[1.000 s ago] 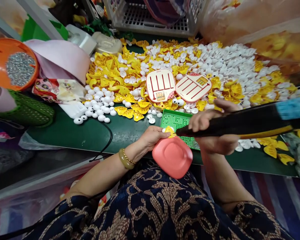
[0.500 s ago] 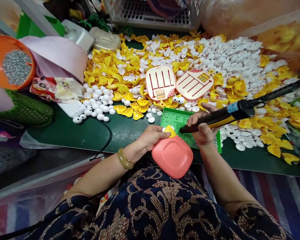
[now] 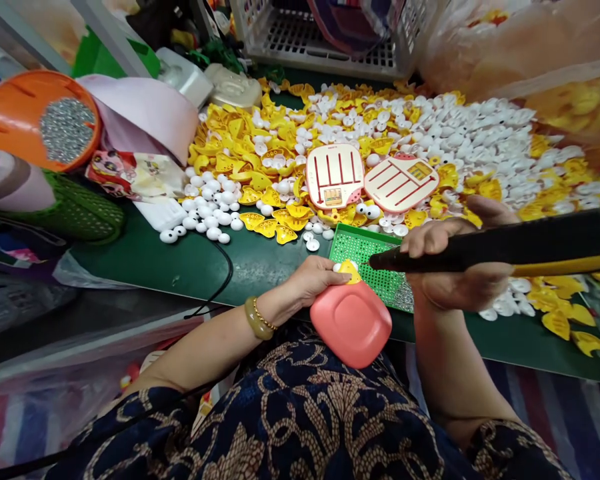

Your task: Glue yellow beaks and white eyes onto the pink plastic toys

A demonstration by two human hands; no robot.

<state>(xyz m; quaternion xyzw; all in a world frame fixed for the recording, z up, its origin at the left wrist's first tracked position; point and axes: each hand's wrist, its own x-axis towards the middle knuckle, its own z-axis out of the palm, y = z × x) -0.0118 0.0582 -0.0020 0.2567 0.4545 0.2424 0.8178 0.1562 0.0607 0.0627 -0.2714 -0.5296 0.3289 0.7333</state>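
My left hand (image 3: 316,281) pinches the top of a coral-pink plastic panel (image 3: 350,320) at its yellow piece (image 3: 349,271), with white eye balls beside it. The panel hangs over my lap at the table edge. In my right hand (image 3: 453,263) is a black electric screwdriver (image 3: 480,247) with a yellow stripe, held nearly level. Its tip points left, close to the yellow piece; whether they touch I cannot tell. Below the tip lies a green perforated tray (image 3: 367,248) with small metal screws (image 3: 404,297) at its right end.
Heaps of yellow pieces (image 3: 225,140) and white eye parts (image 3: 480,127) cover the back of the table. Two cream slotted panels (image 3: 335,170) lie on them. An orange tub (image 3: 10,120) of screws tilts at left. A white crate (image 3: 325,53) stands behind.
The screwdriver has swung from slanting up to nearly level, its rear end closer to the camera, and its tip is nearer the yellow piece. My view has shifted slightly.
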